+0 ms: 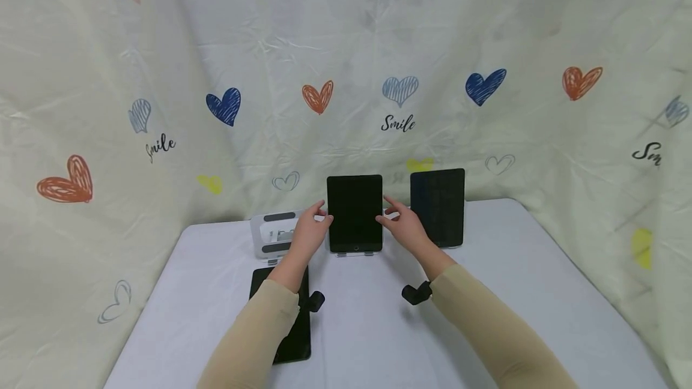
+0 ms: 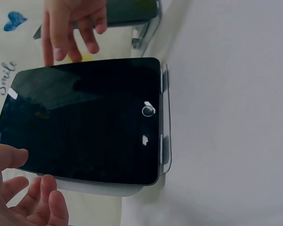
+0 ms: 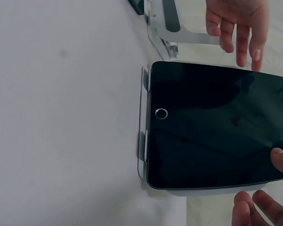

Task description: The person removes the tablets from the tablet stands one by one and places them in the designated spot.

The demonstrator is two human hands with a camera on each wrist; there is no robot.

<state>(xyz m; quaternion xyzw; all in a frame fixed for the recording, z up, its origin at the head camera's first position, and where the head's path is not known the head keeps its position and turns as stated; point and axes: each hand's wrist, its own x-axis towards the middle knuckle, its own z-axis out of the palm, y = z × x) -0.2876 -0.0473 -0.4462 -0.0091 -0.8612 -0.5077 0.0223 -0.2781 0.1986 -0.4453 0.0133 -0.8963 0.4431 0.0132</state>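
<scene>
A black tablet (image 1: 354, 212) (image 2: 85, 117) (image 3: 217, 127) stands upright on a pale stand (image 2: 165, 141) (image 3: 142, 141) at the middle back of the table. My left hand (image 1: 308, 233) (image 2: 19, 197) hovers at its left edge with fingers loosely spread, the thumb right at the rim. Beside the right edge, my right hand (image 1: 405, 227) (image 3: 264, 207) has relaxed fingers and grips nothing. Neither hand holds the tablet.
An empty grey stand (image 1: 270, 233) sits to the left. A second dark tablet (image 1: 438, 206) is propped on the right. A third dark tablet (image 1: 292, 329) lies flat under my left forearm. The white table (image 1: 378, 329) is ringed by heart-printed cloth.
</scene>
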